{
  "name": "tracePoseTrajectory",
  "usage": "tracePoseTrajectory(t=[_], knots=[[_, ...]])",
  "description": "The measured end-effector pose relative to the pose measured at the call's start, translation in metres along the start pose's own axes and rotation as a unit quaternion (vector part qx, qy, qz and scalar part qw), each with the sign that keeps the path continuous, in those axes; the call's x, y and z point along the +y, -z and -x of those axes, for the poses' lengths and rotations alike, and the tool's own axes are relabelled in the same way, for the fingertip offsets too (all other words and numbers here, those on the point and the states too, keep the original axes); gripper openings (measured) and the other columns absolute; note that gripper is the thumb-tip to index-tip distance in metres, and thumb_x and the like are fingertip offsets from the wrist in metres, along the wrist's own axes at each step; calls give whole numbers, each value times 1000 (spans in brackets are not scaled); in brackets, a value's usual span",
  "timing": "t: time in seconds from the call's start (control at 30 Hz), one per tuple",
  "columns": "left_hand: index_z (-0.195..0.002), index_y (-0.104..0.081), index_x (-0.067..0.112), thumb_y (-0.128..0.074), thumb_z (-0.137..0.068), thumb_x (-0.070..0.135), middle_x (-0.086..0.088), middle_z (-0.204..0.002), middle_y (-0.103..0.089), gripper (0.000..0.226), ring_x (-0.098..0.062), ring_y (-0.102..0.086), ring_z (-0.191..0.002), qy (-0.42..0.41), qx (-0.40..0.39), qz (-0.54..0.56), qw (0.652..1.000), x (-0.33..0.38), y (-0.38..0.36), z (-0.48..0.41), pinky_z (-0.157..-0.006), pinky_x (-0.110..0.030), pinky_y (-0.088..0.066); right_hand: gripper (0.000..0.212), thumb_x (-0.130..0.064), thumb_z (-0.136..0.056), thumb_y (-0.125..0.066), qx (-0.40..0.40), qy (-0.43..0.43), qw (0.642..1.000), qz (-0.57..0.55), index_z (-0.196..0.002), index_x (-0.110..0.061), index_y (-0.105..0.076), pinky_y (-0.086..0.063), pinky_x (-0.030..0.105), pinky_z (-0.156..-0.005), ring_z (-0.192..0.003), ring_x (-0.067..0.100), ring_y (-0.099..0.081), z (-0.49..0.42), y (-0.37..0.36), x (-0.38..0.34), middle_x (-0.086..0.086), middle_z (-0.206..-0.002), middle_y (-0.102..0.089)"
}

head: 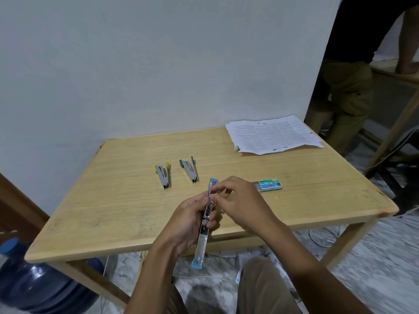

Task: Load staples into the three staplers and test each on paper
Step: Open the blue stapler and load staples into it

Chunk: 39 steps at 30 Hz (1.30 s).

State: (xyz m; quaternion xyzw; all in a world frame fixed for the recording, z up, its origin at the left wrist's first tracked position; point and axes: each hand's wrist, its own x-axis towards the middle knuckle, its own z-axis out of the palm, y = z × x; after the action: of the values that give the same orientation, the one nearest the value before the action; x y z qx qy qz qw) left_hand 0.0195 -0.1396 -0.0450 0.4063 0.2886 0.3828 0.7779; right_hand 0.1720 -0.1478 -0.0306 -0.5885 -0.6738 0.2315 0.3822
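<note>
My left hand (pixel 189 219) grips a blue-tipped metal stapler (pixel 202 241) that is swung fully open into one long strip, above the table's front edge. My right hand (pixel 238 200) pinches at the stapler's middle, fingertips at the magazine; whether it holds staples I cannot tell. A yellow-tipped stapler (pixel 162 173) and a green-tipped stapler (pixel 190 169) lie on the wooden table (pixel 113 200), both left of and beyond my hands. A green staple box (pixel 269 185) lies just right of my right hand. A stack of printed paper (pixel 272 137) rests at the far right corner.
A wall stands right behind the table. A blue water jug (pixel 38 282) sits on the floor at the lower left. Another person's legs (pixel 342 98) stand beyond the right edge, beside a second wooden table. Cables and papers litter the floor underneath.
</note>
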Motion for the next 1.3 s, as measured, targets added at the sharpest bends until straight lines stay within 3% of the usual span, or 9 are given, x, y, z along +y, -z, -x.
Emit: tracePoseTrajectory(t=[0.1, 0.27, 0.4, 0.53, 0.73, 0.93, 1.07, 1.2, 1.3], knots=[[-114, -62, -5, -47, -93, 12, -9, -69, -40, 31, -18, -36, -57, 4, 5, 24, 1000, -2, 3, -3, -52, -27, -29, 14, -28, -86, -73, 18, 6, 1000, -12, -99, -33, -71, -43, 13, -72, -83, -1, -56, 1, -2, 3, -18, -91, -59], [-110, -59, -3, -49, -89, 9, -11, -74, -44, 26, -17, -43, -56, -3, 19, 55, 998, -3, 5, -5, -47, -24, -32, 14, -26, -94, -60, 7, 56, 998, 1, -100, -34, -70, -51, 30, -80, -90, 3, -60, 6, 2, 13, -18, -100, -59], [-114, -55, -4, -45, -94, 9, -11, -70, -42, 25, -18, -42, -55, 6, 6, 41, 999, -3, 9, -6, -50, -26, -32, 27, -32, -93, -51, -72, 143, 983, 85, -111, -27, -70, -52, 35, -77, -96, 8, -59, 11, 5, 26, -14, -112, -56], [-122, -53, -5, -41, -97, 7, -10, -69, -41, 30, -18, -40, -55, 10, 4, 48, 999, -3, 9, -7, -51, -27, -30, 33, -36, -93, -45, -98, 203, 956, 188, -115, -27, -68, -45, 31, -77, -96, 12, -56, 7, 14, 25, -6, -119, -56], [-117, -55, -4, -38, -97, 4, -12, -73, -45, 27, -16, -43, -57, 12, 21, 65, 998, -3, 9, -7, -49, -24, -33, 30, -36, -92, -49, -59, 257, 911, 317, -118, -36, -65, -48, 39, -81, -92, 17, -60, -12, 28, 21, -2, -121, -59], [-118, -55, -5, -39, -96, 5, -11, -73, -47, 29, -15, -43, -58, 10, 19, 69, 997, -4, 10, -6, -50, -24, -33, 34, -40, -93, -45, -17, 249, 907, 340, -116, -31, -67, -50, 41, -81, -94, 21, -62, -18, 25, 20, 1, -122, -61], [-115, -59, -4, -37, -99, 5, -11, -71, -47, 29, -15, -42, -57, 9, 25, 65, 998, -3, 10, -6, -51, -25, -32, 32, -41, -95, -48, -10, 233, 929, 287, -119, -28, -66, -49, 40, -81, -94, 16, -61, -16, 21, 19, -4, -119, -60], [-120, -55, -7, -38, -100, 5, -12, -70, -50, 29, -15, -43, -55, 4, 42, 67, 997, -5, 11, -7, -49, -24, -35, 24, -40, -92, -62, -33, 246, 964, 92, -108, -23, -68, -53, 38, -74, -86, 9, -62, -3, 15, 18, -10, -102, -64], [-116, -54, -7, -40, -99, 5, -13, -74, -47, 25, -16, -43, -56, 1, 43, 68, 997, -5, 12, -8, -48, -24, -36, 13, -25, -90, -70, -15, 239, 971, 8, -100, -17, -72, -53, 37, -74, -85, 10, -64, 4, 4, 21, -5, -94, -68]])
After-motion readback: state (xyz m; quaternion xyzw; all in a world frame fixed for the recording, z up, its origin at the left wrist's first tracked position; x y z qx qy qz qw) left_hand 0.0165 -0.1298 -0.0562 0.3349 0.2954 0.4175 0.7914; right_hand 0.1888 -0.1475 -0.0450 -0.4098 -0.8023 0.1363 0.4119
